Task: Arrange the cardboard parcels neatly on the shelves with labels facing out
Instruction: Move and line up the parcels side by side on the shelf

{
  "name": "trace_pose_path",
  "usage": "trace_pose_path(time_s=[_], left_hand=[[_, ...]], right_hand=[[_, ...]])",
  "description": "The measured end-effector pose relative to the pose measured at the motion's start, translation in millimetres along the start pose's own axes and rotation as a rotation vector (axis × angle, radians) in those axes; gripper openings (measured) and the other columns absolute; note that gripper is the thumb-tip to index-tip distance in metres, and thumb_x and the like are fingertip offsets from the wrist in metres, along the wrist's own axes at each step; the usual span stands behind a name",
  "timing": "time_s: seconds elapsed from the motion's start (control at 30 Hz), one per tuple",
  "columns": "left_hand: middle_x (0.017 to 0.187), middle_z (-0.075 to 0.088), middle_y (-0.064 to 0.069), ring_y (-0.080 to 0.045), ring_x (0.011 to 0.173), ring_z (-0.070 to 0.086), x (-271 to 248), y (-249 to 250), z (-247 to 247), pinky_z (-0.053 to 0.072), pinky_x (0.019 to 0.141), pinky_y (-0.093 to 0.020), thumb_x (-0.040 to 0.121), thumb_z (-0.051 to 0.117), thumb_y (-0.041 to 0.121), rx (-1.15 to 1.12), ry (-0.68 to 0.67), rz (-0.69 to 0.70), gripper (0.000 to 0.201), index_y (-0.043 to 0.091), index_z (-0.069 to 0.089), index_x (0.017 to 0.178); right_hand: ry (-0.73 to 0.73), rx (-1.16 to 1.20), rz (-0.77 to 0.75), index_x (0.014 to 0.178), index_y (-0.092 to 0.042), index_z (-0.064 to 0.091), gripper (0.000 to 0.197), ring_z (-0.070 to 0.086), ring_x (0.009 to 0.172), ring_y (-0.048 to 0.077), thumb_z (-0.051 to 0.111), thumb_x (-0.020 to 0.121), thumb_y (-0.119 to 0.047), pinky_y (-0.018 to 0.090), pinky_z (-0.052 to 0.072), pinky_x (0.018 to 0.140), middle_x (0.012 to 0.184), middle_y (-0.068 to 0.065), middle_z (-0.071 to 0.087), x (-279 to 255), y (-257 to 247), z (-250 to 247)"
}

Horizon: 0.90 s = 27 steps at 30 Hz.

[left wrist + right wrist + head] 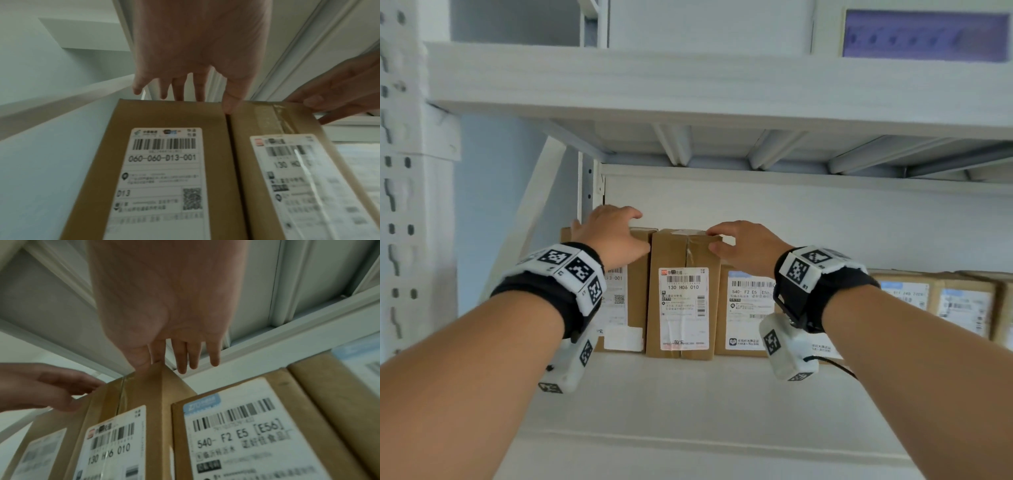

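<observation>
Three cardboard parcels stand upright side by side on the white shelf (688, 397), labels facing me. My left hand (626, 233) (205, 91) rests on top of the leftmost parcel (637, 298) (168, 162), fingers stretched over its top edge. Its thumb touches the seam beside the middle parcel (683, 301) (287, 162) (115, 434). My right hand (722, 238) (150, 360) pinches the middle parcel's top right corner, thumb on the front and index finger on top. The third parcel (746, 308) (236, 426) is shorter and stands right beside it.
More labelled parcels (962, 305) (329, 402) continue the row to the right. The upper shelf (688, 89) hangs low above my hands. A perforated white upright (400, 205) stands at the left. The front of the shelf board lies bare.
</observation>
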State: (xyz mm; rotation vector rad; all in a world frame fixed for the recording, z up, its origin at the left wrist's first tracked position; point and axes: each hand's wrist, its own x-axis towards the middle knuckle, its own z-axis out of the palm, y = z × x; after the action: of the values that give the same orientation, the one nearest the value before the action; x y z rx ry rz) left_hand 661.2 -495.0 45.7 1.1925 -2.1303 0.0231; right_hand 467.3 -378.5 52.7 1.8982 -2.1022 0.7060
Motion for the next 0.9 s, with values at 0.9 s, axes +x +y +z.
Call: trace_pose_path(time_s=[0.9], left_hand=[[0.14,0.046,-0.003,-0.023,0.124,0.048,-150,374,95,0.042,0.103,-0.043,0.092,0.055,0.04,-0.122,-0.126,0.179,0.049,0.027,0.045,0.138]], right_hand=[[-0.16,-0.186,0.143,0.137,-0.018,0.052,0.041,0.046,0.131,0.022,0.038,0.102,-0.034,0.036,0.037,0.109,0.147,0.003,0.047,-260,255,-159]])
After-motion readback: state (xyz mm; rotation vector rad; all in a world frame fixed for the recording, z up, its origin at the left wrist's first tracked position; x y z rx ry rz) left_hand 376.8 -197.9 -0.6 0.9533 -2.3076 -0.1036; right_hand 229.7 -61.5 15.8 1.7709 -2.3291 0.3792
